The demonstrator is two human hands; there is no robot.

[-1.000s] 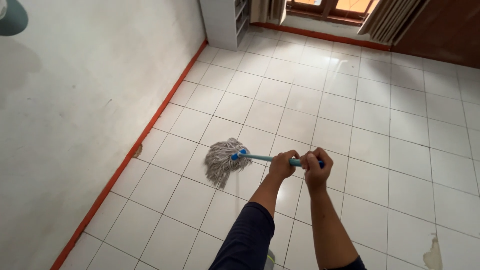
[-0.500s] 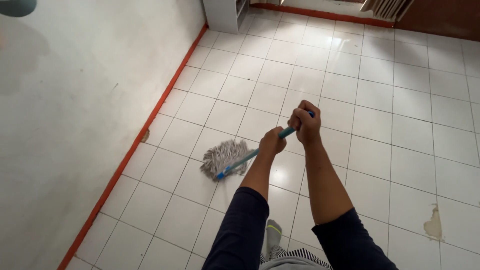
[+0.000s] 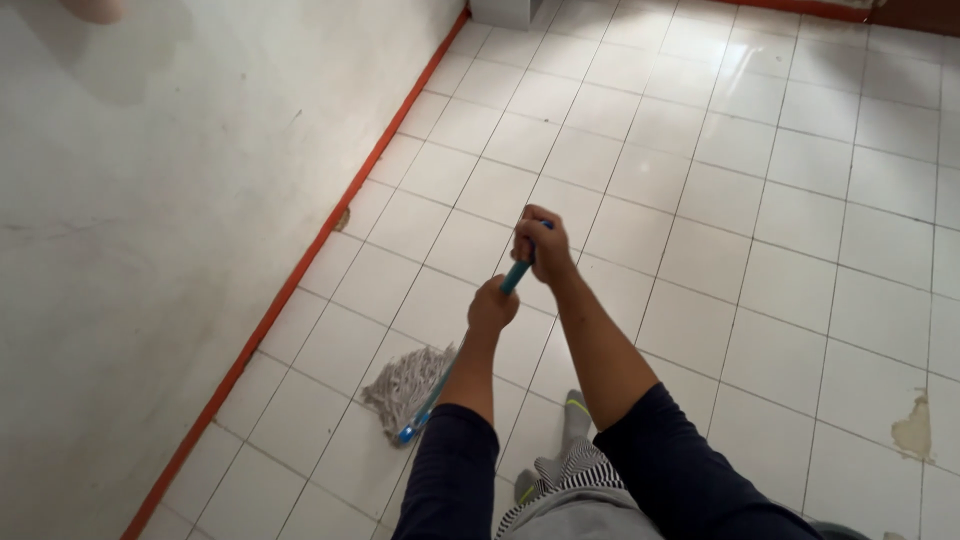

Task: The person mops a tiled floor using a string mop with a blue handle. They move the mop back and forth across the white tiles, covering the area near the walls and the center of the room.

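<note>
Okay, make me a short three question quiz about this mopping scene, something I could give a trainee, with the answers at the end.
1. True or false: both hands grip the mop handle.
2. Which hand sits higher on the handle, at its top end: A) left hand B) right hand?
3. Fill in: the mop head lies on the white tiled floor, between the person's feet and the ___ strip along the base of the wall.

Key: 1 true. 2 B. 3 orange baseboard.
</note>
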